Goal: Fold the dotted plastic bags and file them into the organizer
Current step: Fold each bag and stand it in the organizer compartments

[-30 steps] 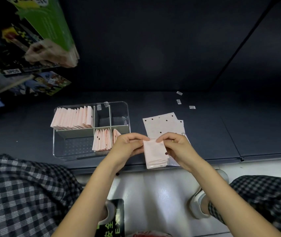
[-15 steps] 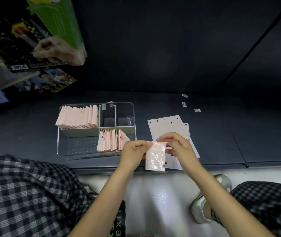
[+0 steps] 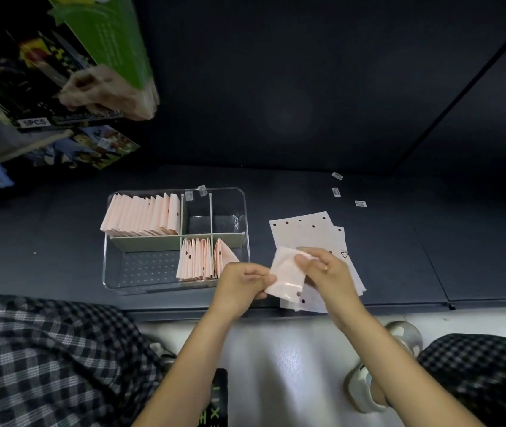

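Note:
A folded pink dotted bag [image 3: 285, 277] is held between both hands just above the shelf's front edge. My left hand [image 3: 240, 285] pinches its lower left side and my right hand [image 3: 325, 271] pinches its upper right edge. Under my right hand lies a small stack of flat white dotted bags [image 3: 305, 231]. To the left stands the clear organizer [image 3: 140, 272]. Several folded pink bags fill its back left compartment [image 3: 142, 215], and more stand in the front middle compartments [image 3: 197, 257].
Three small white labels [image 3: 336, 192] lie on the dark shelf behind the flat bags. Packaged goods [image 3: 60, 72] hang at the upper left. My checked trouser legs [image 3: 45, 359] and a shoe [image 3: 365, 386] are over the white floor below the shelf edge.
The long folded strip has been folded shorter into a compact packet. The packet is now tilted and has shifted a little to the right, still held by both hands.

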A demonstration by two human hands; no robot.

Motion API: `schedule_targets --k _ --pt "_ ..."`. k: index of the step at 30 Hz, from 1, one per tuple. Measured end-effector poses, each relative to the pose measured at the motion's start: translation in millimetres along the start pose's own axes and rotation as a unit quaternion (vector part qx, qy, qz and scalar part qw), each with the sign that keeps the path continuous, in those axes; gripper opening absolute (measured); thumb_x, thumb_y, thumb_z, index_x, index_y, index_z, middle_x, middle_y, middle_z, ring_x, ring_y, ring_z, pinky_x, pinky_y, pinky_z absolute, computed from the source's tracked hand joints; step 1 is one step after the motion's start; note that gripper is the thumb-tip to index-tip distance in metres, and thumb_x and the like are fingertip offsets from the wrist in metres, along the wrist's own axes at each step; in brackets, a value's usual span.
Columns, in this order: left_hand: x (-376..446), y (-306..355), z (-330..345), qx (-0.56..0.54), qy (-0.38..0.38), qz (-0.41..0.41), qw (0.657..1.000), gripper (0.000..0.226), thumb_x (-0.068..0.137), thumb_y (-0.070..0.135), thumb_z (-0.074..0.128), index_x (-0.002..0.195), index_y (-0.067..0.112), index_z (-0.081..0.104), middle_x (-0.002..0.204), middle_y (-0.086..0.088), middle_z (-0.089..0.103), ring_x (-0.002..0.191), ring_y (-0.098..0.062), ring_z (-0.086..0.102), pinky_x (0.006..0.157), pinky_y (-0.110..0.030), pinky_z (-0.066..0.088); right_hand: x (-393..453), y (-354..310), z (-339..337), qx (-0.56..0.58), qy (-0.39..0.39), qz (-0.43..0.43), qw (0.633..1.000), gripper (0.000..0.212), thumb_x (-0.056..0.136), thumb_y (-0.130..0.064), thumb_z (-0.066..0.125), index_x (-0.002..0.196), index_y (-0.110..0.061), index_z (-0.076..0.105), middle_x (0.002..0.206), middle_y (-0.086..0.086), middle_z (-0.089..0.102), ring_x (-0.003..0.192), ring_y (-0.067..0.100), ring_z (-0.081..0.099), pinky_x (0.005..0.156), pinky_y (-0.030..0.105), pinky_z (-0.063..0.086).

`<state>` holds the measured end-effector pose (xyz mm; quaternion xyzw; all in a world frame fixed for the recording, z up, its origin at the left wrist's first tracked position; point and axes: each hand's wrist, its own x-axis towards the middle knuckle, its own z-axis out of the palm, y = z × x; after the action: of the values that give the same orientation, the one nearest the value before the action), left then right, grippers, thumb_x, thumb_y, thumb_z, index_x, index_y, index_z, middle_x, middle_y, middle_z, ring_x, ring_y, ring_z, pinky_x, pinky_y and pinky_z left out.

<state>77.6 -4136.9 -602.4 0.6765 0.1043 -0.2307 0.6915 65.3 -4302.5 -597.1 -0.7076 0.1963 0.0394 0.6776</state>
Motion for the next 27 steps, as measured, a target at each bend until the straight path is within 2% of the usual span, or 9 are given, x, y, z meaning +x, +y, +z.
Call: schedule_targets --k 2,5,7,9,11,16,19,22,27 --pt "3.7 -1.3 -3.5 -0.031 0.033 -0.008 0.999 0.007 0.085 0.001 0.066 0.089 -0.001 0.070 0.076 -0.007 0.069 0.062 -0.005 0.063 0.059 -0.015 0.054 -5.1 9.3 9.0 0.033 -0.050 0.062 0.996 0.009 0.088 -0.015 0.063 0.096 -0.013 0.067 0.074 -0.002 0.071 0.069 0.008 0.066 0.065 0.019 0.053" --pt "10.4 -4.9 -10.9 -0.031 0.056 0.011 0.998 0.007 0.086 0.004 0.065 0.085 0.006 0.071 0.074 0.000 0.070 0.069 -0.008 0.065 0.062 -0.017 0.055 -9.0 14.0 20.1 0.015 -0.074 0.073 0.995 0.009 0.089 -0.011 0.062 0.084 -0.009 0.069 0.074 -0.001 0.071 0.070 0.011 0.066 0.067 0.019 0.054" --pt "17.7 -10.5 -15.0 0.107 0.083 0.066 0.989 0.012 0.092 0.016 0.059 0.091 0.014 0.071 0.089 0.002 0.070 0.085 -0.014 0.062 0.076 -0.025 0.052 -4.0 11.8 25.1 0.000 -0.035 0.058 0.998 0.009 0.088 -0.009 0.062 0.085 -0.004 0.069 0.075 0.004 0.070 0.067 0.012 0.063 0.066 0.018 0.054" --pt "26.1 -19.4 -19.8 0.388 0.130 0.118 0.905 0.024 0.097 0.034 0.046 0.106 0.025 0.067 0.112 0.006 0.057 0.104 -0.017 0.048 0.088 -0.032 0.039 2.1 7.8 28.0 -0.009 0.002 0.041 0.999 0.008 0.088 -0.007 0.062 0.086 -0.002 0.068 0.076 0.008 0.068 0.064 0.012 0.061 0.061 0.015 0.053" --pt "34.1 -27.0 -25.9 0.539 0.160 0.147 0.814 0.031 0.098 0.044 0.036 0.113 0.033 0.061 0.121 0.005 0.043 0.110 -0.018 0.035 0.089 -0.034 0.028 6.2 4.0 29.5 -0.027 0.019 0.025 0.999 0.007 0.088 -0.007 0.063 0.086 -0.003 0.068 0.078 0.010 0.068 0.064 0.012 0.061 0.058 0.014 0.052" --pt "44.8 -37.1 -32.9 0.628 0.165 0.147 0.746 0.040 0.096 0.052 0.029 0.111 0.035 0.061 0.116 0.000 0.039 0.105 -0.021 0.033 0.085 -0.036 0.026 13.4 3.9 33.7 -0.140 0.033 -0.017 0.990 0.016 0.086 -0.013 0.067 0.070 -0.018 0.066 0.067 -0.001 0.065 0.061 0.013 0.062 0.051 0.011 0.046" --pt "40.6 -38.9 -39.5 0.590 0.235 0.140 0.759 0.033 0.095 0.046 0.042 0.100 0.027 0.068 0.110 -0.005 0.048 0.100 -0.025 0.040 0.082 -0.039 0.030 22.7 4.4 48.6 -0.299 0.044 -0.074 0.950 0.018 0.084 -0.020 0.067 0.067 -0.022 0.062 0.062 -0.011 0.061 0.064 0.011 0.058 0.064 0.022 0.046" --pt "36.2 -42.0 -45.5 0.537 0.293 0.151 0.777 0.022 0.091 0.036 0.056 0.090 0.019 0.071 0.103 -0.009 0.052 0.094 -0.029 0.044 0.078 -0.041 0.034 29.1 3.3 75.3 -0.400 0.029 -0.112 0.909 0.010 0.084 -0.025 0.063 0.078 -0.022 0.069 0.073 -0.007 0.068 0.073 0.015 0.061 0.063 0.026 0.044" --pt "35.0 -46.6 -52.8 0.507 0.280 0.133 0.804 0.022 0.092 0.033 0.055 0.093 0.019 0.071 0.109 -0.007 0.050 0.098 -0.027 0.040 0.082 -0.038 0.030 34.8 12.0 112.8 -0.553 0.042 -0.137 0.821 0.017 0.086 -0.027 0.053 0.083 -0.018 0.067 0.084 0.004 0.068 0.079 0.028 0.061 0.056 0.026 0.032"
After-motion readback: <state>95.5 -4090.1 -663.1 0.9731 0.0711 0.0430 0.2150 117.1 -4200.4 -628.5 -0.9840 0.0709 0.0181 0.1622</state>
